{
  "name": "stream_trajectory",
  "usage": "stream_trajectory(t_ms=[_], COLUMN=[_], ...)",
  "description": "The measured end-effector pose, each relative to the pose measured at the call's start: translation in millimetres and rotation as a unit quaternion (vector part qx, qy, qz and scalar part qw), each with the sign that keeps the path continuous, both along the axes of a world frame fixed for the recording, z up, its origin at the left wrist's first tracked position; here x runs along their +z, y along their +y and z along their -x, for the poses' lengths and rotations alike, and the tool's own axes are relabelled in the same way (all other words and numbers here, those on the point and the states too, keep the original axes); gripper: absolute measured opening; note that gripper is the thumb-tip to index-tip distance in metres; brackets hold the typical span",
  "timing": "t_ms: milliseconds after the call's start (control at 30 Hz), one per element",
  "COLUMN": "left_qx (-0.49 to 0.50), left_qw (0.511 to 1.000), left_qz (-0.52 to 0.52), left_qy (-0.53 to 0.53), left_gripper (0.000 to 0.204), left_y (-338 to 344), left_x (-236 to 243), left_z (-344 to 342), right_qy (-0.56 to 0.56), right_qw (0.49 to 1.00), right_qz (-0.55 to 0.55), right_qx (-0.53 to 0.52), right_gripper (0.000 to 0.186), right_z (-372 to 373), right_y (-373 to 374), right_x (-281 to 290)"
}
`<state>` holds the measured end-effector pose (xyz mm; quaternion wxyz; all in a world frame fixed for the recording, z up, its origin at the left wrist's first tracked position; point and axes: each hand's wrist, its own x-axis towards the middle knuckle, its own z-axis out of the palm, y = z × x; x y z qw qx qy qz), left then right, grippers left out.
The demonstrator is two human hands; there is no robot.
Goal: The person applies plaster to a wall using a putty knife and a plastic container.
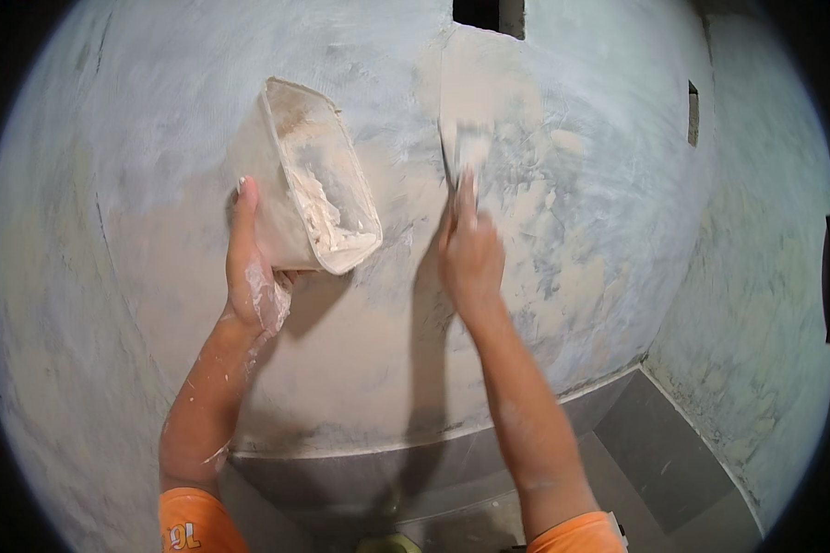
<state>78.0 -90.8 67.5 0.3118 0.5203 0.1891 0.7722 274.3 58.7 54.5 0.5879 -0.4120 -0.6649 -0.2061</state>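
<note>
My left hand (256, 267) grips a cut-open, pale plastic container (281, 207) from below and its left side, the thumb up along its wall. Creamy putty (323, 217) lies inside, thickest toward the lower end, and some is smeared on my wrist. To the right, my right hand (473, 253) is closed round a putty knife (472, 152), its blade blurred and held against the wall (341, 369). Beige putty (480, 78) coats the wall above the blade, below a dark opening. Around the knife the coat is patchy, with grey showing through.
A rectangular hole (478, 13) cuts the wall at the top, and a small slot (693, 112) sits at upper right. The side wall (765, 304) meets it at a corner. Grey tiles (664, 452) run along the bottom. A yellowish-green object (389, 544) shows at the lower edge.
</note>
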Motion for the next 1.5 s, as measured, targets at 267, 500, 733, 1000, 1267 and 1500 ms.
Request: stream_trajectory(t_ms=[267,500,733,1000,1267,1500], left_qx=[0.065,0.04,0.005,0.046,0.046,0.06], left_qw=[0.997,0.998,0.999,0.997,0.997,0.994], left_qz=[0.035,0.044,0.048,0.054,0.066,0.077], left_qy=[0.012,0.034,-0.007,0.017,-0.016,-0.048], left_gripper=[0.082,0.082,0.078,0.083,0.08,0.081], left_y=[0.3,-4.6,-5.0,-2.6,-8.0,-2.4], left_x=[4.3,11.1,3.3,9.1,11.6,13.2], left_z=[3.2,-6.9,-1.9,-11.8,-5.6,-3.4], right_qy=[0.012,0.014,0.056,0.093,0.132,0.153], right_qw=[0.995,0.995,0.996,0.989,0.986,0.982], right_qz=[0.005,-0.086,-0.05,-0.093,-0.033,-0.001], right_qx=[0.095,0.052,0.038,0.074,0.097,0.112], right_gripper=[0.05,0.043,0.054,0.042,0.042,0.045], right_z=[-48.4,-43.0,-19.4,-73.8,-73.8,-45.8], right_y=[-27.3,-8.6,33.8,41.8,47.4,27.7], right_x=[-79.0,114.0,-64.7,-120.2,-33.7,-249.2])
